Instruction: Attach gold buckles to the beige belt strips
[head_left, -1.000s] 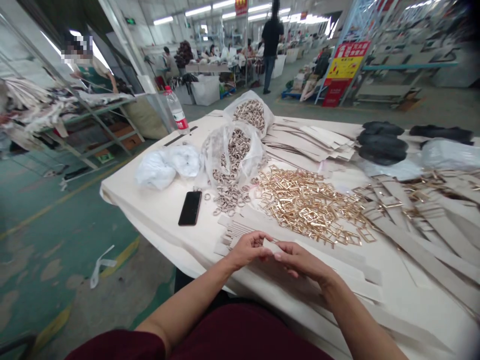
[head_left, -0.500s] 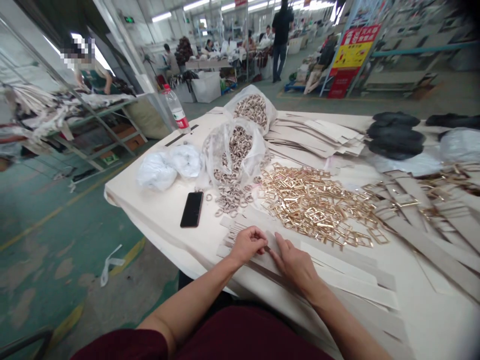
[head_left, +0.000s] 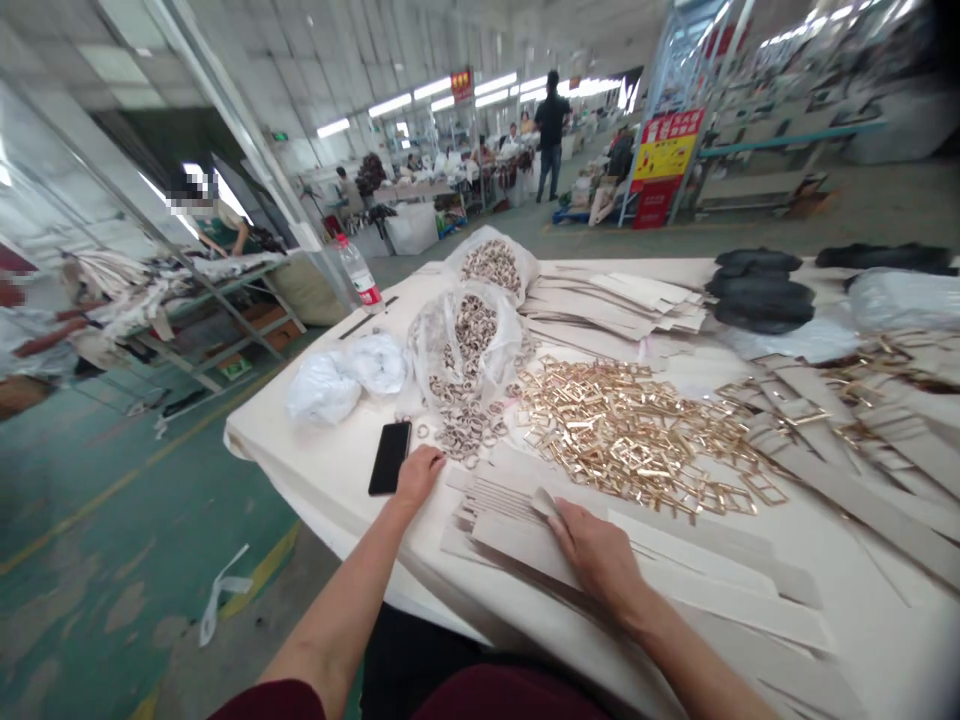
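Note:
My left hand (head_left: 421, 474) is closed at the near edge of a pile of small grey-beige rings (head_left: 466, 428), just right of the black phone; whether a ring is between its fingertips is too small to tell. My right hand (head_left: 596, 545) grips the end of a grey-beige strip (head_left: 545, 503), whose tip curls up past the fingers. Beneath it lie several overlapping flat strips (head_left: 517, 535). Behind the right hand spreads a heap of gold rectangular buckles (head_left: 622, 430).
Around the table (head_left: 274, 430) top are a black phone (head_left: 390, 458), knotted plastic bags (head_left: 324, 385), an open bag of rings (head_left: 435, 345), a bottle (head_left: 360, 275), black bundles (head_left: 761, 290) and strips with buckles (head_left: 814, 400) at right. People stand or sit beyond.
My left hand has moved left and away from my right hand to the ring pile. My right hand now has a strip's end raised in its fingers. The camera view has tilted up.

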